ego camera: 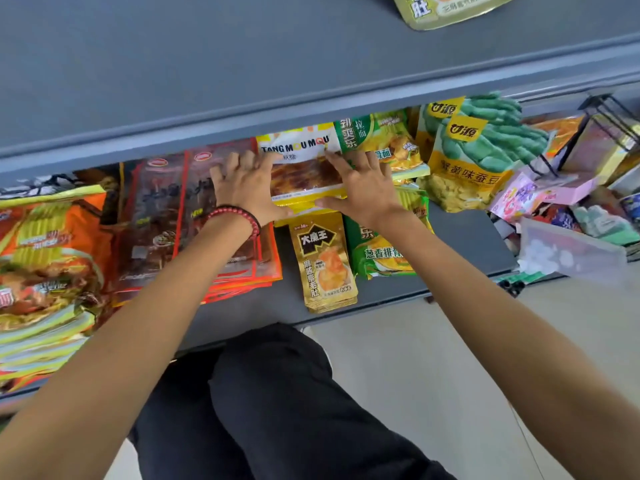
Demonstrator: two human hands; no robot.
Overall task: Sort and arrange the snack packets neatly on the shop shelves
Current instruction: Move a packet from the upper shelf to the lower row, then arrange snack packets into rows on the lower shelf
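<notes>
- Yellow-edged packet, white lettered header, brown strips behind clear window.
- Pressed at both sides by left hand and right hand, fingers spread flat.

Both bare forearms reach forward from the lower corners of the view and converge on the yellow packet. The left hand lies palm down on the packet's left end. Its fingers are spread and nearly straight, pointing away from the person, and its thumb runs along the packet's near edge. The right hand mirrors it on the packet's right end, splayed flat, with its thumb stretched along the same near edge. The two thumb tips are close but apart. A red bead bracelet circles the left wrist. Nearer than the packet, the person's legs in black trousers are bent.
</notes>
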